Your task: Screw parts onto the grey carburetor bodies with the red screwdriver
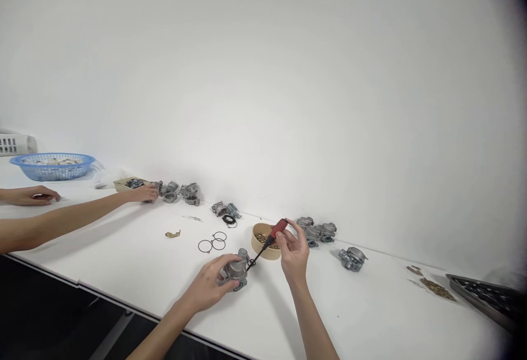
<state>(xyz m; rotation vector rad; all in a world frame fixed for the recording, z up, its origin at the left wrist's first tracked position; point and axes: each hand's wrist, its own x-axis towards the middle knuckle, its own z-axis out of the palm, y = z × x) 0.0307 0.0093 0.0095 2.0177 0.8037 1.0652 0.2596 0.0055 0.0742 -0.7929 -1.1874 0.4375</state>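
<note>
My left hand [211, 282] is closed round a grey cast-metal part [236, 270] that rests on the white table [123, 256]. My right hand [293, 251] pinches a screwdriver with a red handle [275, 232]; its dark shaft slants down left and its tip meets the top of the part, where a small black ring hangs. Just behind the tool stands a round tan tub [261, 241] of small brass screws.
Black O-rings [212, 241] and a brass clip [173, 234] lie left of the tub. More grey castings [317, 231] sit along the wall. Another person's arm [82, 214] reaches to a tray at left. A blue basket [52, 165] and a dark tray [486, 294] flank the bench.
</note>
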